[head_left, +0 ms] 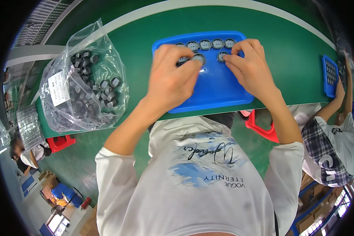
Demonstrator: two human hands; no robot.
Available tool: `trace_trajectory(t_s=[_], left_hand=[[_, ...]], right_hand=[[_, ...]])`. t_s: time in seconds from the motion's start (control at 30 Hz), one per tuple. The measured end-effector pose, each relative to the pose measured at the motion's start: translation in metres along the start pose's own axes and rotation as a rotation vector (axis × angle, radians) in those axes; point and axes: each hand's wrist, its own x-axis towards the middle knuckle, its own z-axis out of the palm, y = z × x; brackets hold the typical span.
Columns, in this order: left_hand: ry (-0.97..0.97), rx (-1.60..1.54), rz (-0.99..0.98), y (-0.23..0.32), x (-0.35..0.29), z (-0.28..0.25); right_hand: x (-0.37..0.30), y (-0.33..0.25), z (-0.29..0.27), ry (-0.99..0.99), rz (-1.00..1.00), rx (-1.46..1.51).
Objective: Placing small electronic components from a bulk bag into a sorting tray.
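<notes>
A blue plastic tray (pixel 214 88) lies on the green table before me. Along its far side runs a row of small round grey plastic parts (pixel 205 44), faces up, with a shorter second row begun nearer me. My left hand (pixel 173 76), slightly blurred, is over the tray's left side, its thumb and fingers closed at a round grey part (pixel 198 59). Its fingers partly hide the parts at that end. At the right end, my right hand (pixel 249 67) pinches another grey part (pixel 222 57) between thumb and forefinger, low over the tray.
Left of the tray stands an open clear plastic bag (pixel 115 47) full of dark grey parts, with a white label (pixel 58 88). At the far right, another person (pixel 326 145) works at a smaller blue tray (pixel 327 88). Red stools (pixel 261 128) are under the table's edge.
</notes>
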Motion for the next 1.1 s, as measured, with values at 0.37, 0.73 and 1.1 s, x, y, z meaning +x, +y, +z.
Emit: trace_trajectory(t_s=[0.37,0.73,1.1], left_hand=[[-0.152,0.039,0.120,-0.010,0.011,0.036],[-0.136,0.041,0.090,-0.016,0.016,0.040],[-0.082,0.143,-0.116,-0.027,-0.012,-0.053]], right_hand=[[-0.003,0.003,0.004,0.012,0.001,0.012],[0.008,0.005,0.008,0.014,0.005,0.012],[0.006,-0.005,-0.020,-0.012,0.062,0.067]])
